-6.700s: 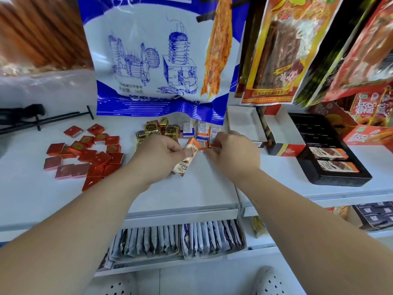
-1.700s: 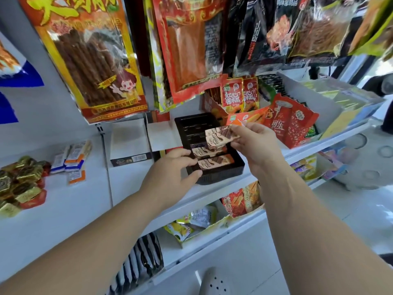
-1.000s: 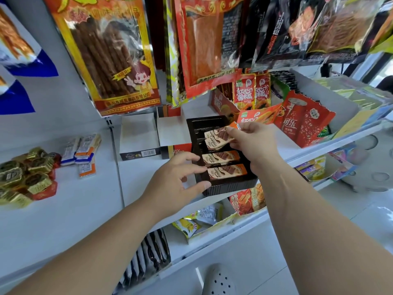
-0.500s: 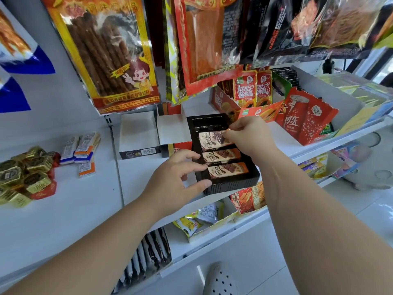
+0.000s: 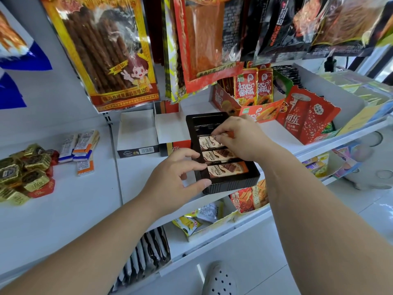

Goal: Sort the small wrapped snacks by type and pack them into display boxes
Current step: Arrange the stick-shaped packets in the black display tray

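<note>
Nearest us, at the bottom of the frame, a perforated white shoe (image 5: 220, 279) shows beneath a lower rack of grey sachets (image 5: 144, 254) standing on edge.

Above them, at centre frame, the left hand (image 5: 174, 182) holds the near left corner of the black tray (image 5: 231, 185), with its thumb against the front wall and its curled fingers on the left rim. The tray is thin moulded plastic, ribbed along its sides and divided into crosswise slots, and it sits at the front edge of the white shelf (image 5: 74, 220).

Two glossy cream-and-brown wrapped bars already fill the nearest slot (image 5: 227, 169) and the next one (image 5: 217, 155). Just behind them, the right hand (image 5: 242, 141) pinches the third bar (image 5: 207, 143) by its crimped end, with the bar low in or over its slot. We cannot tell if it is fully seated. The rear slots (image 5: 204, 124) are bare.

We judge the packing to be at an early stage. One type is partly boxed. At the left of the frame, the crinkled gold-foil sweets (image 5: 25, 173) lie heaped and loose on the shelf. Beside them is a small stack of flat packets (image 5: 81, 145) in white, orange and blue. Two open white cartons (image 5: 137, 133) behind the tray hold nothing that we can see.

Farthest off, across the top of the frame, hang large shiny snack bags (image 5: 106, 56).
</note>
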Motion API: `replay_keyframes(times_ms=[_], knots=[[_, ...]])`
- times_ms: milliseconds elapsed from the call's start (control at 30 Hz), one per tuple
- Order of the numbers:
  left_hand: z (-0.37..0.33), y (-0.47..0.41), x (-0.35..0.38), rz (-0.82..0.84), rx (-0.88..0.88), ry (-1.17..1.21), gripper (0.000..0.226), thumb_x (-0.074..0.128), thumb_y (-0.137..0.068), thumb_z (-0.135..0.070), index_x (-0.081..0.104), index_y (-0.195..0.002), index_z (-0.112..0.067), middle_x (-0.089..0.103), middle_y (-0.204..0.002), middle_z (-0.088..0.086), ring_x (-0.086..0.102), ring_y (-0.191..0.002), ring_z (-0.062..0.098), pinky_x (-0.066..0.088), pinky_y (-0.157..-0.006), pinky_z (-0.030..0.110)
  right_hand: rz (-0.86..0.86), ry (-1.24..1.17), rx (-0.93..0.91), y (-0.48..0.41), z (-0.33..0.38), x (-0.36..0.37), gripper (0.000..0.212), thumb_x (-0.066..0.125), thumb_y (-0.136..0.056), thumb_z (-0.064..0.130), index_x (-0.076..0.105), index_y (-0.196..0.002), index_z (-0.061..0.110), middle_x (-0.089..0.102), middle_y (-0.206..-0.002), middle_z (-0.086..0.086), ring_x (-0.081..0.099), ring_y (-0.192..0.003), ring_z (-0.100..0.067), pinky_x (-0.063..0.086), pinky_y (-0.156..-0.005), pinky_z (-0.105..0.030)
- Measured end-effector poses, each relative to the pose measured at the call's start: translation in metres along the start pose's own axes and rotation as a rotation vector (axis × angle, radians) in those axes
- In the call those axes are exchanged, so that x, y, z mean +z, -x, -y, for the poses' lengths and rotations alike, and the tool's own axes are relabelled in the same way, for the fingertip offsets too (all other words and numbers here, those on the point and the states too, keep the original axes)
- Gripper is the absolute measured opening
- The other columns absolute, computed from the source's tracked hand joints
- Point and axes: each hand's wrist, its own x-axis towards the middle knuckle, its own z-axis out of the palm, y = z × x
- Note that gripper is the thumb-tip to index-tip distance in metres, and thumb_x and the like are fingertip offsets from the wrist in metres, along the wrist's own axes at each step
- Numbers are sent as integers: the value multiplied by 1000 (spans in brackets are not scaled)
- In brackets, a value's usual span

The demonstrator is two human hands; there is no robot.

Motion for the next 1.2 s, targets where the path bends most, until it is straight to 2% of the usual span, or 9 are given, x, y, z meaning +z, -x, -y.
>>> replay_keyframes(times_ms=[133,267,433,600,733,833,967,1100,1200], knots=[[-2,0,0,5,1,7,37,70,-78,-48,73,-110,-29,53,-126,-14,51,-91,-8,39,-74,6,16,73,48,0,1,4,19,58,-96,38,72,-106,45,49,-108,11,38,-111,-25,36,-97,-47],[0,1,0,1,-2,6,35,72,-78,-46,73,-109,-30,54,-126,-14,51,-92,-8,39,-74,6,-58,125,111,2,2,9,20,64,-91,41,70,-109,42,55,-114,4,43,-110,-27,39,-91,-43],[1,-1,1,8,-13,3,32,76,-80,-42,73,-110,-31,53,-127,-15,51,-91,-7,38,-75,7,-130,-21,114,9,-4,7,6,72,-85,36,74,-90,35,52,-101,6,50,-106,-25,45,-88,-41],[1,-1,1,10,-20,-5,41,69,-77,-54,72,-112,-33,52,-128,-18,51,-94,-5,40,-76,10,-4,-13,81,21,-12,2,20,61,-92,42,71,-110,42,56,-115,5,46,-114,-26,39,-98,-47],[2,-3,4,-2,-21,-50,52,59,-77,-63,70,-118,-34,50,-131,-19,54,-98,2,50,-79,24,82,117,105,21,-4,0,33,47,-98,49,61,-127,44,50,-130,9,38,-121,-27,34,-100,-47],[1,-4,6,29,-24,-119,56,51,-82,-65,64,-127,-34,44,-140,-19,50,-116,6,51,-92,35,100,166,123,21,1,2,39,41,-99,51,54,-135,43,46,-136,9,36,-125,-28,32,-100,-48],[-2,-1,2,90,-17,-145,52,52,-90,-56,53,-138,-36,36,-149,-17,41,-129,6,46,-102,37,72,219,167,22,12,6,42,39,-99,52,50,-138,40,46,-138,5,36,-126,-29,31,-101,-48],[-8,8,-17,70,-21,-129,48,58,-93,-44,52,-139,-35,35,-151,-17,46,-105,-1,45,-96,27,-121,242,141,19,33,7,39,46,-97,48,59,-131,33,54,-132,0,41,-122,-31,34,-99,-47],[-4,25,-51,-23,-56,-195,38,62,-92,-40,62,-129,-31,46,-136,-17,45,-89,-3,41,-88,21,-208,148,10,15,60,10,34,55,-95,43,67,-122,27,61,-122,-1,48,-111,-32,43,-92,-45]])
